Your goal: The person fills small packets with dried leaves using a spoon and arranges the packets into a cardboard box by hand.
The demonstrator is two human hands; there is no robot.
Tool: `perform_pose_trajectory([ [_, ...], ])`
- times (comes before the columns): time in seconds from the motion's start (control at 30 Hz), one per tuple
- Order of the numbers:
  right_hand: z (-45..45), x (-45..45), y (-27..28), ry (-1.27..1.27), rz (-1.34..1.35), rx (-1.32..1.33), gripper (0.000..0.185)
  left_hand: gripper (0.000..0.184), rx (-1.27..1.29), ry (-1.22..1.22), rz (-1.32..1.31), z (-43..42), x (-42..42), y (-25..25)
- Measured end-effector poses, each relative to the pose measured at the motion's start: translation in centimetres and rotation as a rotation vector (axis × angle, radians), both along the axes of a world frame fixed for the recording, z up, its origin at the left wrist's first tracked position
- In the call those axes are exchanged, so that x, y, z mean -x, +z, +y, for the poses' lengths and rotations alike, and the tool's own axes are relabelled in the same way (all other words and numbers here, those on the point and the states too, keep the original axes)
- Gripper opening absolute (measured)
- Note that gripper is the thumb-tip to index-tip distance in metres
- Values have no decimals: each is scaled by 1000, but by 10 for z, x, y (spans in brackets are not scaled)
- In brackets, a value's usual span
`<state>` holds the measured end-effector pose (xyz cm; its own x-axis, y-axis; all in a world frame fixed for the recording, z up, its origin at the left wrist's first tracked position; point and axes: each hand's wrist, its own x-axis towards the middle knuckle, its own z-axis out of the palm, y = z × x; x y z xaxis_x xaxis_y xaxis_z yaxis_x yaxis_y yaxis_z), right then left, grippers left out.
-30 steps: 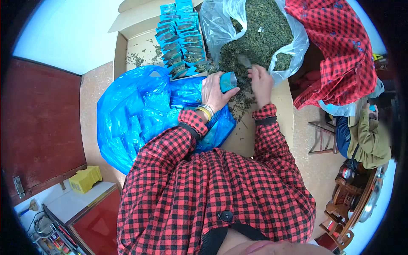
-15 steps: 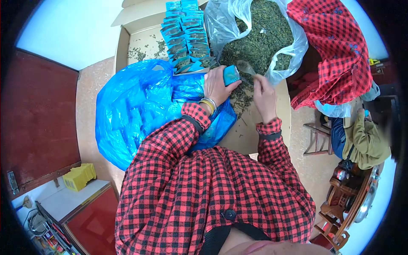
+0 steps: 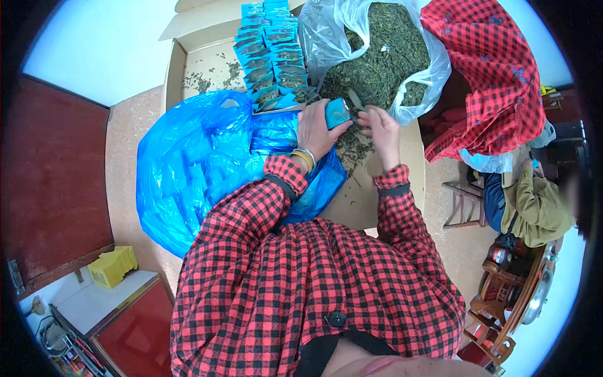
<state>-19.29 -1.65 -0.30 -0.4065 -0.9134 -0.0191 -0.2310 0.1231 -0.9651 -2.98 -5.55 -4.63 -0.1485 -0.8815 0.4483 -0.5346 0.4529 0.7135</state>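
My left hand [image 3: 316,130] is closed around a small blue packet [image 3: 337,113], its open mouth turned toward my right hand. My right hand [image 3: 382,131] pinches a small spoon [image 3: 355,99] just right of the packet; its details are hard to make out. Beyond both hands lies a heap of dried green leaves [image 3: 383,56] in a clear plastic bag [image 3: 323,34]. Rows of filled blue packets [image 3: 289,56] stand upright to the upper left. Under my left wrist, a blue plastic bag [image 3: 188,157] holds more blue packets.
A cardboard box [image 3: 367,195] with scattered leaf bits lies under the work. Red checked cloth [image 3: 483,75] hangs at the right. Farther right are a person in an olive jacket [image 3: 534,201] and a wooden rack [image 3: 502,308]. A yellow box [image 3: 113,267] sits at lower left.
My right hand and the spoon have shifted slightly left and down, closer to the packet's mouth. My left hand still holds the packet in nearly the same place.
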Motion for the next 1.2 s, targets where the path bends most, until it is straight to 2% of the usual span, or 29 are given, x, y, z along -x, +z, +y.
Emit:
perform_pose_trajectory([
  [0.03,-9,2,-6,-21,-191,-70,22,67,1,2,-2,0,0,-1],
  [0.2,-50,23,-21,-151,-98,-24,22,67,-19,-11,-14,0,-2,3],
  [0.3,-62,32,-17,-226,420,148,20,66,-19,-19,-10,-1,-3,3],
  [0.6,-36,37,12,-285,663,307,19,66,-28,-24,-11,0,-3,6],
  [0.7,-13,25,27,-186,578,275,18,68,-63,-31,-34,0,-3,6],
  [0.87,19,4,23,-21,587,291,19,67,-30,-11,-14,1,-3,6],
  [0.97,28,-9,23,52,856,492,19,68,-39,-17,-10,1,-4,6],
  [1.0,28,-8,23,52,856,492,19,68,-41,-24,-6,1,-3,6],
  [1.1,24,0,20,-94,752,279,21,68,-43,-23,-12,1,-3,5],
  [1.13,22,3,18,-94,752,279,21,68,-44,-22,-15,1,-3,5],
  [1.2,14,13,9,29,664,59,21,69,-41,-24,-15,1,-2,4],
])
